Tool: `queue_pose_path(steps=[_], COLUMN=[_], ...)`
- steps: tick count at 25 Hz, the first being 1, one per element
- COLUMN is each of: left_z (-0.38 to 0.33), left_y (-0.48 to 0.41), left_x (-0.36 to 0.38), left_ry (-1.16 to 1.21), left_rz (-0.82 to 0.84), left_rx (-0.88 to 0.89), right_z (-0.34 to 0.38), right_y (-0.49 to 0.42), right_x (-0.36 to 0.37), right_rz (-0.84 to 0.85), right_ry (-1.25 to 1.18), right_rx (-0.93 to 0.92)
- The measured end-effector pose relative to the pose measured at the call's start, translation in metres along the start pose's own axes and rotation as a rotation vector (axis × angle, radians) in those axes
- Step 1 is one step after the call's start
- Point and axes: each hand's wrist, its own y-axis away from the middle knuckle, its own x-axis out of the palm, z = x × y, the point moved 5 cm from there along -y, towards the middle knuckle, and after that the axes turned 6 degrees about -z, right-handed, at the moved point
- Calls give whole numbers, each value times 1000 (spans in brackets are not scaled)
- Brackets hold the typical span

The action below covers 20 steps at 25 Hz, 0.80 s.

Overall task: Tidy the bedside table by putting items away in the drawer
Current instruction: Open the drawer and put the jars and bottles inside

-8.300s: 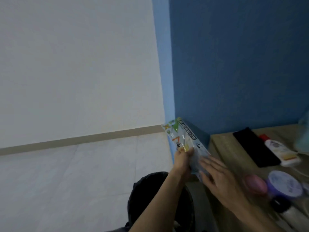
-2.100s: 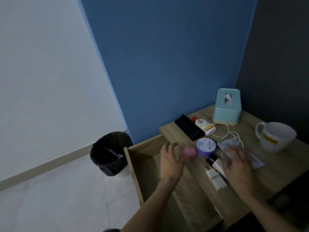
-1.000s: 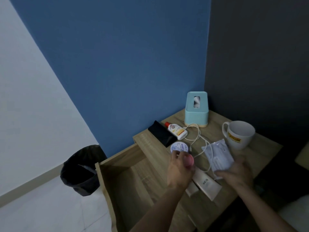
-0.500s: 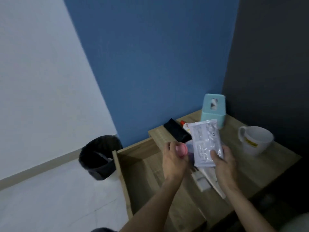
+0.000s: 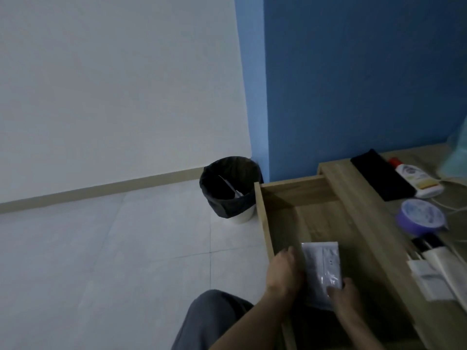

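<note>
Stowing step: the right hand (image 5: 346,296) fingers pinch the plastic packet (image 5: 321,269) low inside the open drawer (image 5: 262,218). The left hand (image 5: 284,274) curls beside it, its contents hidden. Next, probably: lay the packet flat, then reach for more on the counter (image 5: 376,223).

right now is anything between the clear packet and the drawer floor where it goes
Nothing visible does. The right hand holds the clear packet low inside the open drawer; the floor showing beyond it is bare wood, with the left hand alongside.

Grey trousers (image 5: 211,320), bare forearms (image 5: 243,325)
</note>
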Motion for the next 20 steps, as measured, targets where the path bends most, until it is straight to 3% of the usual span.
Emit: queue_pose_path(steps=[9,14,20], left_z=[-7,-13,-90], left_y=[-4,-8,-18], left_x=[8,2,-6], left_ry=[-158,-14,157], left_rz=[128,117,-8], left_rx=[11,-41,92], right_z=[-33,0,71], right_y=[-20,-6,17], right_x=[12,-1,-80], right_rz=[225,225,6], right_ry=[275,208,-34], right_rx=[61,-181,-488])
